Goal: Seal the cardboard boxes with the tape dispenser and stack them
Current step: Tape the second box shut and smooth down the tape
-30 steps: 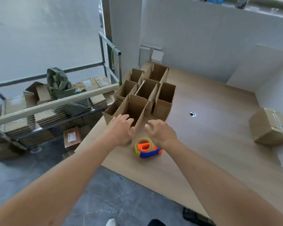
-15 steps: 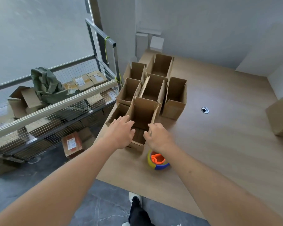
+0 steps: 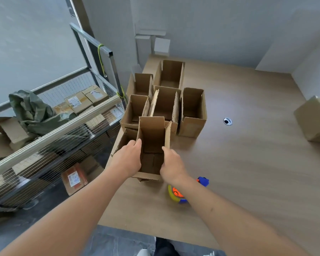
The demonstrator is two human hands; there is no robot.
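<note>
Both hands [image 3: 150, 161] apparently gripping open box [image 3: 151, 133].

One head-worn wide-angle view looks forward and steeply down, standing at the near edge of the wooden table [image 3: 248, 163]. Both forearms reach in from the bottom corners, close to the lens; the grey wall [image 3: 211, 24] closes the far end, edges bowing with distortion.

The far left corner of the counter [image 3: 248, 163] is filled by open boxes [image 3: 166, 106] packed close together. The near edge is partly blocked by the tape dispenser [image 3: 175, 194]. A closed box [image 3: 314, 119] is seen at the right edge. Wide bare room is left between.
</note>
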